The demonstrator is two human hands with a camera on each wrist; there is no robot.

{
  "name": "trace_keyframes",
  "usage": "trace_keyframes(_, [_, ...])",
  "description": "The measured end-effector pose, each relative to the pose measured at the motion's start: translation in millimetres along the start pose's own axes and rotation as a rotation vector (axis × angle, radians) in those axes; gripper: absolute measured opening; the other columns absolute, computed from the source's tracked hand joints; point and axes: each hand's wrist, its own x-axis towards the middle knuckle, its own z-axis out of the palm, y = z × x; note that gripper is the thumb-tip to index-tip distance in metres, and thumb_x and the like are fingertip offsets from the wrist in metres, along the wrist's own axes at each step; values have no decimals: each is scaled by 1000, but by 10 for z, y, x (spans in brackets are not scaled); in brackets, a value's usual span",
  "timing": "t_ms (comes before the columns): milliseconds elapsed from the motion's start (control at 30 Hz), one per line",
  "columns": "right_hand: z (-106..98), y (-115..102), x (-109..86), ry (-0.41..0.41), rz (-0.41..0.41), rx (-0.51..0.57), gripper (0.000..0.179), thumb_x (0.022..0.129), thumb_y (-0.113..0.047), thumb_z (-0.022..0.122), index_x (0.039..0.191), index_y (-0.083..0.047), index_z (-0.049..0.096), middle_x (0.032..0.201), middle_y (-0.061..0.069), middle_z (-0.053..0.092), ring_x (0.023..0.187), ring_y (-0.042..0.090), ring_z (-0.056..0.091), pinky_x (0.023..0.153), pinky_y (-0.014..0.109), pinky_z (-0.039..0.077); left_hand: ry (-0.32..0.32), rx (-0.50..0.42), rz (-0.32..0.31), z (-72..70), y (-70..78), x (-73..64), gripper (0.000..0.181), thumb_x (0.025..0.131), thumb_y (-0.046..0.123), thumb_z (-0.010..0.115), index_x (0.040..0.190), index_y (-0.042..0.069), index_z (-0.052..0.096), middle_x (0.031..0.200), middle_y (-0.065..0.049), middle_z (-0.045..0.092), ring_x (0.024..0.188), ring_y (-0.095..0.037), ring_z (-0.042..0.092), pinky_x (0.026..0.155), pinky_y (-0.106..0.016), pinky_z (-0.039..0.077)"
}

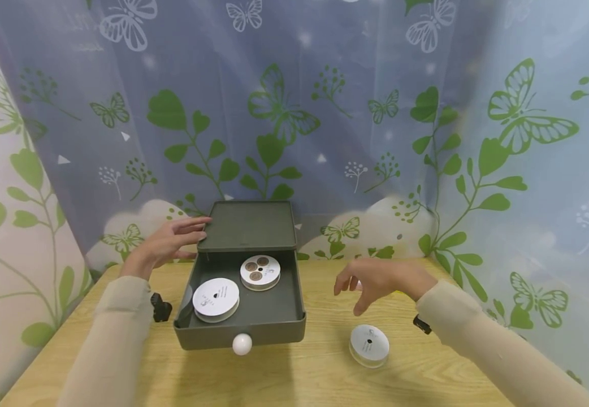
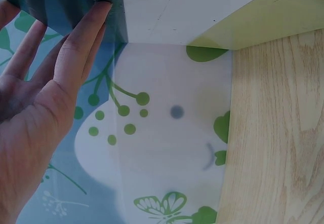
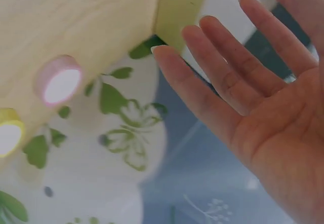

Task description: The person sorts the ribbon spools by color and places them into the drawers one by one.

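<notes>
My left hand rests its fingers along the left side of a dark grey box, thumb lower down; in the left wrist view the fingers lie straight against the box wall. The box's drawer is pulled out toward me, with a round white knob on its front. Two white-faced ribbon spools lie flat inside: a larger spool at front left and a spool with brown round marks at back right. Holding nothing, my right hand hovers over the table, fingers relaxed, above and behind another white-faced spool.
A pink-edged spool and a yellow-edged spool stand on the wooden table, mostly hidden behind my right hand in the head view. A patterned curtain hangs directly behind the box and along the sides.
</notes>
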Motion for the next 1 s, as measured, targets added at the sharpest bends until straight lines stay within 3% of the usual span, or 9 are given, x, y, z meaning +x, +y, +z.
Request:
trace_keyframes(167, [209,120,-58,-18,47,21,50,77,-17,93,123,-22,72,124,0,66,116,28,66,96,35,57,6,9,-11,5,7,7,66,107,29,59,163,9,30,171,-20,23,155,-43,27,109,-51,53])
trace_keyframes(333, [421,221,-65,-38,82,42,55,75,-16,94,124,-24,71,127,-6,67,120,30,65,96,36,57,6,16,-5,5,11,2,66,107,28,58,163,9,29,171,-21,22,155,-44,27,109,-52,53])
trace_keyframes(567, [618,307,-84,-74,106,100,60,72,-11,95,126,-21,70,137,-4,64,126,35,62,102,41,56,0,2,-4,17,17,-14,66,107,26,58,164,8,29,171,-21,21,156,-44,25,110,-54,52])
trace_keyframes(867, [805,405,-133,-85,75,77,59,67,-9,96,118,-25,71,125,-2,59,117,29,64,97,33,55,-6,-7,0,34,27,-27,66,108,25,57,164,7,27,171,-21,20,156,-45,24,111,-58,49])
trace_keyframes(1000, [858,414,-135,-75,69,63,60,64,-8,97,112,-28,68,120,-4,56,111,18,58,94,29,52,-8,-8,1,30,30,-32,66,108,26,57,164,7,27,171,-22,19,157,-45,23,111,-57,50])
